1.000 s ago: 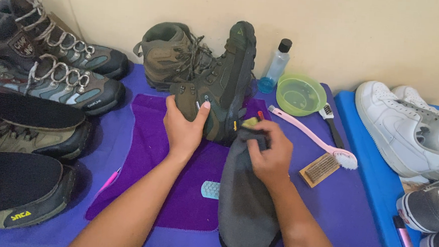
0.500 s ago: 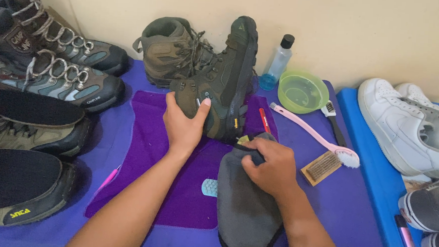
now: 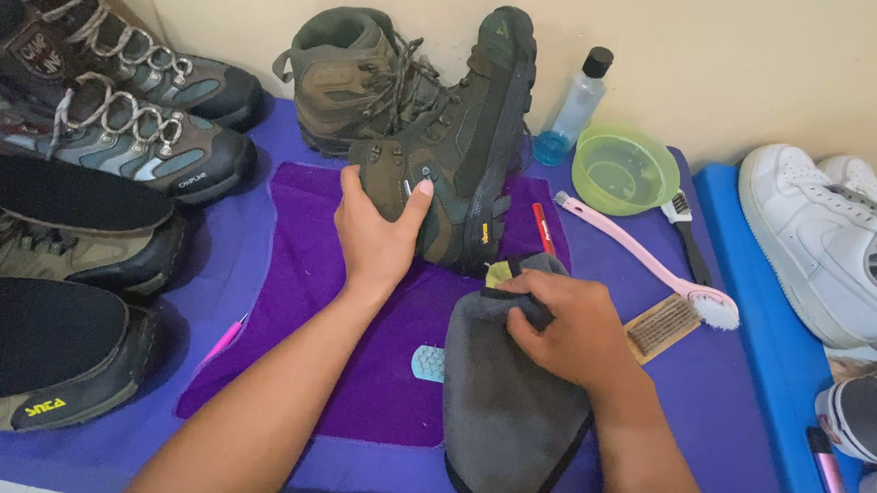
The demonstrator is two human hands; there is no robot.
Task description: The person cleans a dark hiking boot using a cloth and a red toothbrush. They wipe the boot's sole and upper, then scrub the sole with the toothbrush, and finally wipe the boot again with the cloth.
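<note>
Brown hiking boot [image 3: 452,177] lies tipped on its side on the purple towel [image 3: 306,300], sole edge facing right, in the middle of the table [image 3: 710,411]. The left hand [image 3: 374,235] steadies it: fingers clamped around the toe section, thumb on top. The right hand [image 3: 564,323] has its fingers closed on a bunched grey cloth [image 3: 505,410], held just beside the boot's sole; a yellow scrap shows at the fold. The rest of the cloth drapes toward the table's near edge.

Progress, as judged: wiping stage in hand. The boot's upper looks dull but free of heavy dirt; whether the sole is clean cannot be told. The second brown boot [image 3: 343,71] stands behind, untouched. Pink brush [image 3: 638,252], wooden brush [image 3: 662,326], green bowl [image 3: 625,171] and bottle [image 3: 576,109] lie to the right, unused.
</note>
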